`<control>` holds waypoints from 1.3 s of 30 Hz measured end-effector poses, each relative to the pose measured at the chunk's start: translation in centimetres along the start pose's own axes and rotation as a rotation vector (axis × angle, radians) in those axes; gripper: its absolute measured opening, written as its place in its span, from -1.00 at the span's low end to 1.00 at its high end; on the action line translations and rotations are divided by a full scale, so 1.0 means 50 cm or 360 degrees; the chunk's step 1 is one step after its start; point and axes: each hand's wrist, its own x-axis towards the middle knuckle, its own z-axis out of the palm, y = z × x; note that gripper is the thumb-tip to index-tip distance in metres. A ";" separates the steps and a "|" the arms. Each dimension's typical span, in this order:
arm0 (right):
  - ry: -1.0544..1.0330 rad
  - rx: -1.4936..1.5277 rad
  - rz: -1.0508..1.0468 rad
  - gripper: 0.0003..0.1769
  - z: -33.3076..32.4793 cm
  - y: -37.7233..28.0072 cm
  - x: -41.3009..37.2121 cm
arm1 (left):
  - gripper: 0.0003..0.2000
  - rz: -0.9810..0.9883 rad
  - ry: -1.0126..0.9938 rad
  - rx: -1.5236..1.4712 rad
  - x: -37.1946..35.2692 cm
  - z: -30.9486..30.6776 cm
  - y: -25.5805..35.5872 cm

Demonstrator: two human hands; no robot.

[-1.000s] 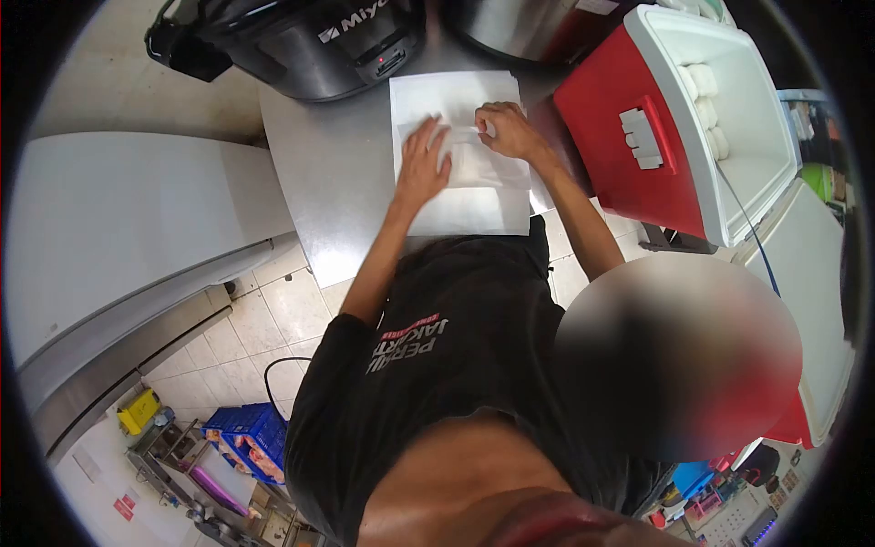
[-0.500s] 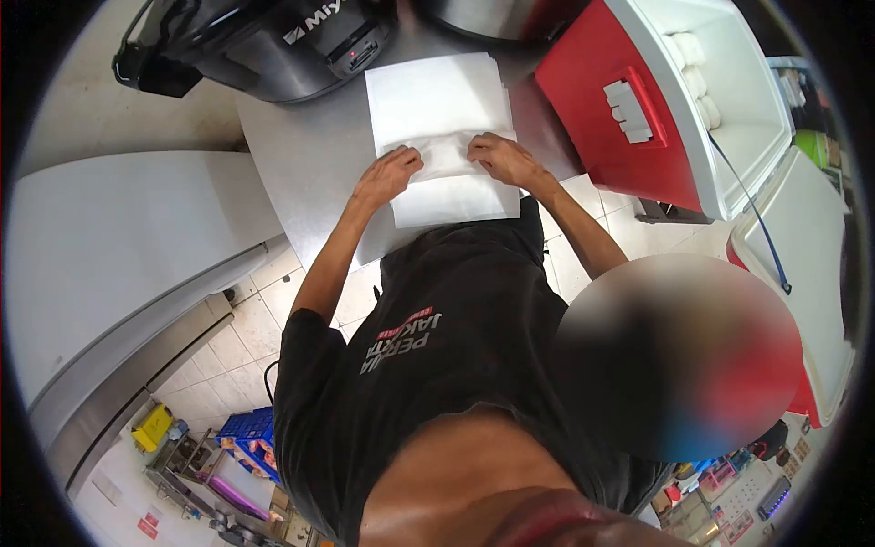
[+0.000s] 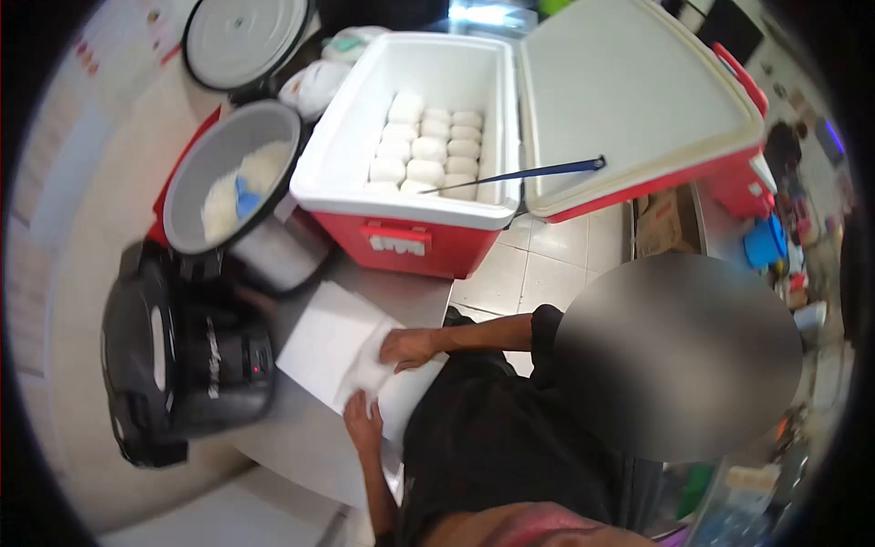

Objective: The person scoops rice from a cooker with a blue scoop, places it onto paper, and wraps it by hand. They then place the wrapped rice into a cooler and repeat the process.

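Observation:
A white paper-wrapped bundle [image 3: 371, 365] lies across a stack of white paper sheets [image 3: 314, 342] on a metal table. My left hand [image 3: 365, 424] holds its near-left end, fingers pointing up and somewhat blurred. Over the opposite end, my right hand [image 3: 410, 348] is bent with the thumb tucked toward the bundle, gripping the paper. What is inside the wrapping is hidden.
An open red-and-white cooler [image 3: 401, 205] stands beyond the table's edge, holding several white wrapped bundles [image 3: 427, 149]. A black rice cooker [image 3: 191, 356] is at left. Behind it, an open pot [image 3: 283, 246] contains rice and something blue.
My view has swung to the right, bringing the cooler's inside and the open rice pot into sight. Both hands remain at the ends of the wrapped bundle.

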 end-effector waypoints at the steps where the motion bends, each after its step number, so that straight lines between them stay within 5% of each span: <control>1: -0.0056 -0.0002 0.0054 -0.71 0.015 0.009 -0.001 | -0.75 -0.0070 0.0003 -0.0025 0.004 -0.004 0.002; 5: -0.0160 -0.0012 0.0181 -0.78 -0.016 0.025 0.025 | -0.85 -0.0099 0.0006 -0.0163 0.043 -0.020 0.005; 7: -0.0485 0.0236 0.0891 -0.65 -0.079 -0.027 0.076 | -0.89 -0.0224 -0.0176 -0.0140 0.062 -0.031 -0.001; 8: -0.0520 0.0368 0.0950 -0.42 -0.073 -0.005 0.094 | -0.90 -0.0413 -0.0277 -0.0158 0.078 -0.035 -0.006; 9: -0.0501 0.0358 0.0954 -0.42 -0.062 0.016 0.107 | -0.90 -0.0391 -0.0274 -0.0154 0.094 -0.040 0.000; 12: -0.0376 -0.0420 0.0287 -0.18 -0.034 0.069 0.153 | -0.72 -0.0738 -0.0036 -0.0138 0.157 -0.053 0.022; 14: -0.0578 -0.0421 0.0214 -0.22 -0.034 0.080 0.197 | -0.50 -0.0542 -0.0358 0.0479 0.199 -0.068 0.017; 17: -0.0927 -0.0376 0.0210 -0.31 -0.025 0.079 0.220 | -0.42 -0.0272 -0.0804 0.0407 0.224 -0.052 -0.035; 19: -0.1067 -0.0322 0.0282 -0.35 -0.029 0.078 0.216 | -0.48 -0.0322 -0.0815 0.0318 0.214 -0.031 -0.059; 22: -0.0406 -0.0174 0.0278 -0.60 0.018 0.089 0.137 | -0.75 -0.0681 -0.0306 -0.0061 0.146 -0.015 -0.051; 24: -0.0198 -0.0189 0.0464 -0.79 0.128 0.139 0.115 | -0.86 -0.0558 -0.0159 0.0076 0.100 0.029 -0.077; 26: -0.0144 -0.0731 0.0196 -0.90 0.029 0.013 0.081 | -0.90 -0.0418 -0.0021 0.0128 0.088 0.019 -0.025; 28: -0.0114 -0.0343 0.0365 -0.88 0.016 -0.032 0.056 | -0.89 -0.0374 0.0036 0.0235 0.082 0.008 0.002; 29: 0.0248 -0.0442 0.0227 -0.73 0.042 -0.041 0.030 | -0.91 -0.0302 0.0111 0.0237 0.080 0.005 0.016; 31: 0.0073 -0.0555 0.0347 -0.60 0.046 -0.059 0.009 | -0.91 -0.0227 0.0291 -0.0068 0.067 -0.005 0.040; 35: 0.0091 -0.0556 0.0444 -0.56 0.045 -0.082 0.006 | -0.86 -0.0432 0.0387 -0.0227 0.062 0.011 0.031; 37: 0.0112 -0.0547 0.0497 -0.53 0.042 -0.086 0.012 | -0.77 -0.0941 0.0487 -0.0449 0.090 0.018 0.033; 39: 0.0061 -0.0466 0.0695 -0.48 0.025 -0.104 0.022 | -0.75 -0.0836 0.0400 -0.0133 0.098 0.017 0.035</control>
